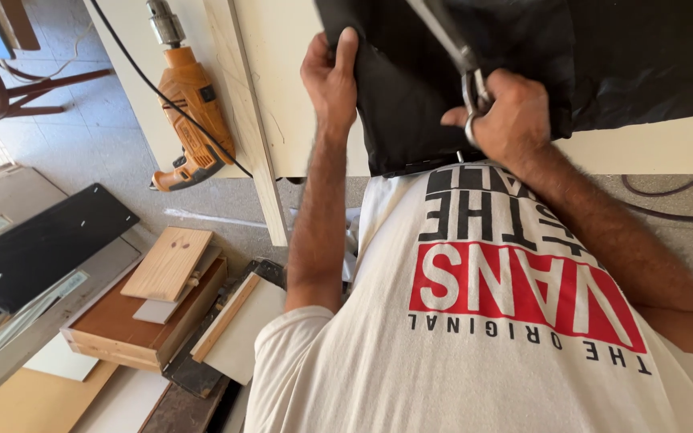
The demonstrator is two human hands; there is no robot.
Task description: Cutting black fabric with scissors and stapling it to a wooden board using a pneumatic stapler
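Pale table (643, 148) holds black cloth (411, 96); left hand (330, 80) pinches its edge; right hand (511, 112) grips scissors (463, 60); loose cloth might make them slip.

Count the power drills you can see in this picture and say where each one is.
1. A single orange power drill lies at the upper left on the pale workbench, left of both hands. Others may be hidden beyond the frame.
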